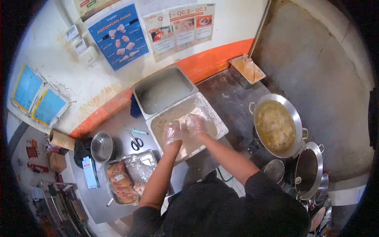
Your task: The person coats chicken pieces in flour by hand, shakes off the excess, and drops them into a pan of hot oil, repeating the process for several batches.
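Observation:
Both hands wear clear plastic gloves and are inside a white rectangular tub (213,112) of pale flour. My left hand (172,132) is on the flour in the middle of the tub. Beside it, slightly farther off, my right hand (196,125) touches the flour near a lumpy, flour-coated patch. The gloves and flour blur the fingers, so I cannot make out whether either hand grips anything. Directly behind the tub stands a metal pan (166,93) of cloudy liquid, its rim against the tub.
At right, a large wok (276,126) holds bubbling oil with frying pieces. A metal tray (148,160) with raw meat (121,181) in plastic sits at left, near black-handled scissors (137,143) and a steel bowl (102,147). A rectangular container (247,69) stands at the back wall.

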Tool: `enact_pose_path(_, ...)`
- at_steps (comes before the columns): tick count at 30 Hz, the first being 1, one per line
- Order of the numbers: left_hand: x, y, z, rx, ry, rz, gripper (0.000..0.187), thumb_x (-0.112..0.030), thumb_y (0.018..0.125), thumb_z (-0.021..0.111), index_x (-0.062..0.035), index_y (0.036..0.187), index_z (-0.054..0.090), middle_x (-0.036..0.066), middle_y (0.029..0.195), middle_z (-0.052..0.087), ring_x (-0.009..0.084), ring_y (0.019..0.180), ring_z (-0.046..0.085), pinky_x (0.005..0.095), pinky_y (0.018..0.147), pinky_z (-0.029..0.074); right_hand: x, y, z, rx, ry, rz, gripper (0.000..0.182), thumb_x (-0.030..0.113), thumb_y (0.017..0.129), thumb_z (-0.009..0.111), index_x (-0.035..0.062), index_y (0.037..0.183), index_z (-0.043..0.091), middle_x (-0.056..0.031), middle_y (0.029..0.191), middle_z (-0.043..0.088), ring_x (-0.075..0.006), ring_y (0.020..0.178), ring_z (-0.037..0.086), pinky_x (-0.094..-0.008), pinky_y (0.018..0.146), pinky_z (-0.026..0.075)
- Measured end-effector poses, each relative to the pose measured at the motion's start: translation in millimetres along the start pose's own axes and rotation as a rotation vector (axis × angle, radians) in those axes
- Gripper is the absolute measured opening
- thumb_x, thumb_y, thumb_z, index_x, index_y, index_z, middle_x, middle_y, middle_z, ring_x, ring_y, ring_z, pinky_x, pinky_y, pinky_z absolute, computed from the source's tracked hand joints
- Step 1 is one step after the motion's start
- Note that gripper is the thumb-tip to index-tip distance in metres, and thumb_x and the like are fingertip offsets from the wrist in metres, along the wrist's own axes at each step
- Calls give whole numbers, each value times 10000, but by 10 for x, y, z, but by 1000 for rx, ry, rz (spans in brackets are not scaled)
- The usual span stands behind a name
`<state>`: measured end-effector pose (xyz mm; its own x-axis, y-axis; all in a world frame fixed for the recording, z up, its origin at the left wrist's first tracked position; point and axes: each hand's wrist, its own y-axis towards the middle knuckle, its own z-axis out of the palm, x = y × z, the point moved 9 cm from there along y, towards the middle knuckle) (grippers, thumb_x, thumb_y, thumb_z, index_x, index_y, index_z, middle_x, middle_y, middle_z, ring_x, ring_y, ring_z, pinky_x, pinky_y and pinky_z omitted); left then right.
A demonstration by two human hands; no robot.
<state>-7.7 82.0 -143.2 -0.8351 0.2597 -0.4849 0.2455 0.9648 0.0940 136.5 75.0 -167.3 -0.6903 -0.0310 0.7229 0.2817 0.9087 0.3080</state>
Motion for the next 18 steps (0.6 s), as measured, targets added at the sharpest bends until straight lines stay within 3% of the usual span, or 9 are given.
enact_pose_path(2,-37,-173,-112,-44,-141,20,236,-238,818,539,-84,991,585,184,950,616,357,891,598,437,782,483,-40,-147,-31,69,-46,-5,401,79,713,611,35,1111,603,-204,977,642,-299,884,638,-385,818,508)
enact_pose_path(3,-187,-174,-111,76,228,122,218,-211,813,539,-78,981,583,193,968,608,364,897,595,443,768,486,-30,-65,-62,92,-71,-24,423,70,712,612,37,1133,596,-197,981,646,-297,880,639,-379,818,511)
enact_pose_path(6,-148,-133,-55,151,245,98,208,-180,788,567,-74,966,587,205,988,598,370,900,593,442,755,491,-202,44,-147,292,-43,313,297,111,733,651,62,1026,635,-136,1001,652,-271,939,621,-348,810,499)
enact_pose_path(9,-178,-211,-322,-37,125,139,284,-210,798,538,-80,1044,590,193,1036,601,340,1004,566,426,850,460,-354,151,-263,229,248,225,332,147,712,696,103,1036,641,-94,993,663,-221,887,643,-312,803,514)
enact_pose_path(11,161,-273,-150,-133,13,136,322,-222,804,539,-76,1086,587,203,1115,574,360,1078,527,430,913,428,155,162,-982,285,99,166,384,89,705,708,61,1079,624,-79,996,670,-166,866,645,-291,813,515)
enact_pose_path(12,282,-201,-76,34,40,-17,309,-209,794,562,-65,1066,588,191,1119,573,380,1066,519,441,918,419,20,136,-1073,246,353,212,419,50,710,700,38,1116,598,-85,1007,662,-167,871,637,-293,804,515)
enact_pose_path(14,164,-387,-325,-131,53,210,290,-190,765,592,-62,1025,603,184,1084,581,355,1031,532,432,894,433,-371,75,-1388,94,851,284,491,-30,720,683,-7,1191,547,-98,1028,644,-167,881,622,-296,786,517)
enact_pose_path(16,292,-404,-296,-149,157,277,323,-194,750,601,-70,1048,608,179,1078,575,294,1034,532,383,870,448,-350,-57,-2165,-31,788,382,491,-32,710,671,-14,1186,551,-109,1080,632,-178,955,611,-295,853,492)
enact_pose_path(18,374,-604,-221,-409,665,560,311,-150,792,581,-67,1092,594,133,939,616,254,888,579,327,779,466,-583,-301,-2727,-142,732,475,496,-27,702,665,4,1185,558,-114,1084,638,-179,988,607,-297,892,475)
